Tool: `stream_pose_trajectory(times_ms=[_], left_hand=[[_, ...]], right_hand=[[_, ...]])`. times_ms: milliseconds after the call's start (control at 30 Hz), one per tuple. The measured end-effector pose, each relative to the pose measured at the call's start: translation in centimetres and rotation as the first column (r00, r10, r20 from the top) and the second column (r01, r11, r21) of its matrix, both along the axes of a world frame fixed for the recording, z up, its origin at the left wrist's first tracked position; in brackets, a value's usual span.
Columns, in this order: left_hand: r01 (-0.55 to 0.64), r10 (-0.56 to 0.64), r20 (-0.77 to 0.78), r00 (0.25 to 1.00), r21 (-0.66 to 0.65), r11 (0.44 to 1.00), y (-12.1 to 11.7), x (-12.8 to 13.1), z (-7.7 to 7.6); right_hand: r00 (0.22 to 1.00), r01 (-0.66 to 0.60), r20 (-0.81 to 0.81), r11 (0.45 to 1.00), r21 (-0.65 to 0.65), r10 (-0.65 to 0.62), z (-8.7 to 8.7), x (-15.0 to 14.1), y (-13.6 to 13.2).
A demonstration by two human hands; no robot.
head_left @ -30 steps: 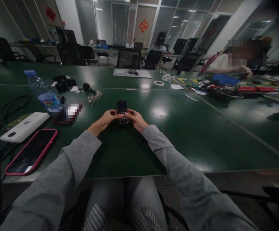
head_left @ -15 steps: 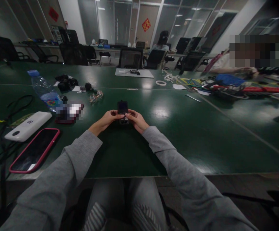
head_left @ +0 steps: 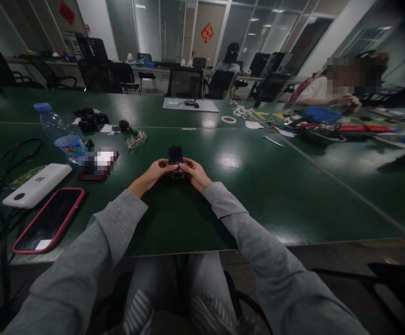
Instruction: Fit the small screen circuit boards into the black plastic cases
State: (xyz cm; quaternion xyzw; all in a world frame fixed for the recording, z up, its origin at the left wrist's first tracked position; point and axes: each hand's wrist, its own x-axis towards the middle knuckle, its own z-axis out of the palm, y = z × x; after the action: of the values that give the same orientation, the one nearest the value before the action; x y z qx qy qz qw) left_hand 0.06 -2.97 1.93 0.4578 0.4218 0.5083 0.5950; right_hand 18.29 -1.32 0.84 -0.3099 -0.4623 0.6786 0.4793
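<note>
Both of my hands hold a small black handheld device (head_left: 176, 154) with a dark screen on its upper part and lighter markings lower down. It is upright or tilted at the middle of the green table; I cannot tell if its base touches the tabletop. My left hand (head_left: 156, 172) grips its left side, thumb across the front. From the right, my right hand (head_left: 196, 173) closes round the other side, its thumb also on the front below the screen. The fingers behind the device are hidden.
Left on the green table (head_left: 265, 195) lie a pink-cased phone (head_left: 49, 221), a white power bank (head_left: 38, 185), a red-edged phone (head_left: 99, 170), a tilted water bottle (head_left: 61, 135) and glasses (head_left: 137, 140). Cables and tools (head_left: 331, 125) are heaped at right, before a seated person (head_left: 314, 90).
The whole view has shifted and turned slightly. Both hands keep the same hold on the device, thumbs still on its front. The person at right has moved their head.
</note>
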Motion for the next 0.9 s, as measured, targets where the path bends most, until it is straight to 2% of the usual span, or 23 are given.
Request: stream_pose_trajectory(times_ms=[200,300,633,900], left_hand=[[-0.009,0.027,-0.174,0.984,0.105,0.994,0.3,0.4,-0.5],[-0.032,0.06,-0.218,0.974,0.13,0.991,0.3,0.9,-0.3],[-0.021,0.046,-0.188,0.981,0.135,0.991,2.7,1.6,-0.1],[-0.027,0.053,-0.192,0.98,0.137,0.99,2.9,1.5,-0.2]], right_hand=[[0.995,0.056,0.075,0.992,0.114,-0.065,0.1,0.5,0.2],[0.99,0.082,0.107,0.99,0.114,-0.094,-0.1,0.7,0.6],[0.977,0.107,0.165,0.979,0.172,-0.136,-0.1,0.8,2.9],[0.976,0.092,0.18,0.982,0.165,-0.122,0.0,0.9,2.9]])
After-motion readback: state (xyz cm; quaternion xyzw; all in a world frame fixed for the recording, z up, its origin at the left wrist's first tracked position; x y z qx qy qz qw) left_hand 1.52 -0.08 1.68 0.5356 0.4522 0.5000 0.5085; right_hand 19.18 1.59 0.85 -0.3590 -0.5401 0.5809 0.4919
